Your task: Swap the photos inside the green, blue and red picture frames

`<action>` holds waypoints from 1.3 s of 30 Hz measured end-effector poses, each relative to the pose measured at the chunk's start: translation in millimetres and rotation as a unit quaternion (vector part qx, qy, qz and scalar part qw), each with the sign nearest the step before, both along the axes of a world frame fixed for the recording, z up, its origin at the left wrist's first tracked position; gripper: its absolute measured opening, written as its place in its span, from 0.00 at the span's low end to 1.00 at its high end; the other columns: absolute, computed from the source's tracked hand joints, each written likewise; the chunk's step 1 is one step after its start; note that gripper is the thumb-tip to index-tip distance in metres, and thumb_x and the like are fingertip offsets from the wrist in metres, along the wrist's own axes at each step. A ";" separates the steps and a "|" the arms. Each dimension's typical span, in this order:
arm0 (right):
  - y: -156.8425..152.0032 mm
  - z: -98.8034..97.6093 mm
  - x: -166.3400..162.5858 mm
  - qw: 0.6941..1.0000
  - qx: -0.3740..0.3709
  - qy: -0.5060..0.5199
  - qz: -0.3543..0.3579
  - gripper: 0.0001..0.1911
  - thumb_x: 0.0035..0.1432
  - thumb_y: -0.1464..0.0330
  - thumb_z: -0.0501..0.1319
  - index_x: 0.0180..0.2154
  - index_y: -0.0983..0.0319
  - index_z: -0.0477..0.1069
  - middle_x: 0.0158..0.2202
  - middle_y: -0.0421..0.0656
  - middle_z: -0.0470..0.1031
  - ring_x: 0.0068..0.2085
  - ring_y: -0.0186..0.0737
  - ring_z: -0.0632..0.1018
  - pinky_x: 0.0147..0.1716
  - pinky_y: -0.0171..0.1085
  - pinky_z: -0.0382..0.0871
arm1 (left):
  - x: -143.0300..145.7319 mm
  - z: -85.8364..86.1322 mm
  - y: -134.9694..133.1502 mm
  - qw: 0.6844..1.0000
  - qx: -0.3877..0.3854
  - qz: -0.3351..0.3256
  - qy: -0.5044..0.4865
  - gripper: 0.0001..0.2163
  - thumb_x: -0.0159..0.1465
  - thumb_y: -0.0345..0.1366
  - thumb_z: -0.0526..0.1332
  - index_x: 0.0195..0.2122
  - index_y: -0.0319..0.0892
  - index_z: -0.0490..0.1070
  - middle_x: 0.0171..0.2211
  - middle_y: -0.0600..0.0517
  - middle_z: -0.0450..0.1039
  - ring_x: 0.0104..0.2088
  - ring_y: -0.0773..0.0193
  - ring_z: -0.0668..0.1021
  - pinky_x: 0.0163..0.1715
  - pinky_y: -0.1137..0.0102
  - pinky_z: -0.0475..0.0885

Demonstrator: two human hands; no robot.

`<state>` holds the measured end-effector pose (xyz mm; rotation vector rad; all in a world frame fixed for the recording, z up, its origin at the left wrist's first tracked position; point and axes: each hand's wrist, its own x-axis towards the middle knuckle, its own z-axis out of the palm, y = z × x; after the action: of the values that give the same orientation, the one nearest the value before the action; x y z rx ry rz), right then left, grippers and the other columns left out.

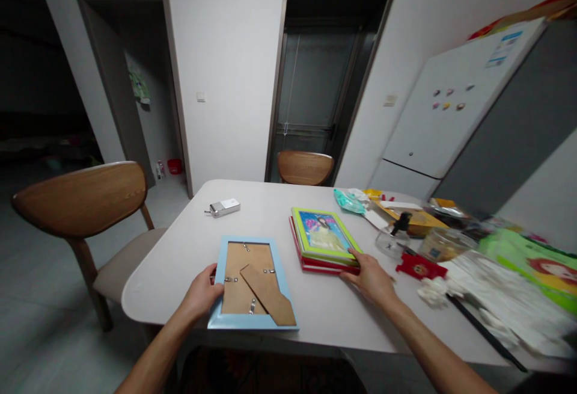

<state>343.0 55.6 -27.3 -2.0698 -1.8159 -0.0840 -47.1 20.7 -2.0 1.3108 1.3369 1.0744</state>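
A light blue picture frame point(282, 273) lies back side up at the table's near edge, its brown backing board, metal clips and easel stand showing. My left hand point(201, 290) grips its left side, the thumb on the blue border and the fingers curled at the edge. To the right is a stack of picture frames: a lime green frame point(301, 233) with a picture of a figure in a yellow dress on top, a red frame point(311, 265) beneath. My right hand point(372, 278) holds the stack's near right corner, thumb low and a finger on top.
A silver power bank-like device point(225, 207) lies at the far left of the white table point(180, 273). Clutter covers the right side: a teal plastic bag point(349, 200), a clear cup point(444, 243), a red item point(421, 266), tissues and a black stick point(487, 331). Wooden chairs point(85, 195) stand around.
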 end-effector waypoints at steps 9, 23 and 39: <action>59.6 7.8 -50.8 0.999 0.004 0.028 0.035 0.29 0.45 0.64 0.59 0.50 0.63 0.60 0.40 0.50 0.65 0.39 0.42 0.71 0.36 0.34 0.62 | 2.1 -0.3 -15.1 0.995 0.030 0.008 0.098 0.20 0.45 0.26 0.55 0.43 0.37 0.65 0.41 0.47 0.71 0.40 0.58 0.73 0.39 0.71 0.65; 103.5 5.2 -98.2 0.996 0.011 0.076 0.037 0.28 0.44 0.67 0.59 0.50 0.63 0.60 0.40 0.49 0.66 0.38 0.42 0.71 0.36 0.34 0.62 | 9.9 6.3 -32.9 0.988 0.024 -0.014 0.151 0.22 0.46 0.25 0.52 0.45 0.35 0.61 0.41 0.45 0.70 0.38 0.61 0.73 0.39 0.70 0.65; -12.2 17.3 -137.4 0.984 -0.011 0.022 0.178 0.13 0.53 0.67 0.50 0.35 0.61 0.71 0.37 0.45 0.71 0.39 0.39 0.68 0.39 0.36 0.57 | 74.9 -27.3 -22.2 0.923 0.179 0.005 0.342 0.25 0.48 0.26 0.51 0.51 0.31 0.57 0.52 0.40 0.58 0.53 0.55 0.60 0.53 0.62 0.55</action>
<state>205.6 43.3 -10.0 -1.7133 -2.1338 0.0768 27.8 -1.5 -29.3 2.0838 1.6915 0.9251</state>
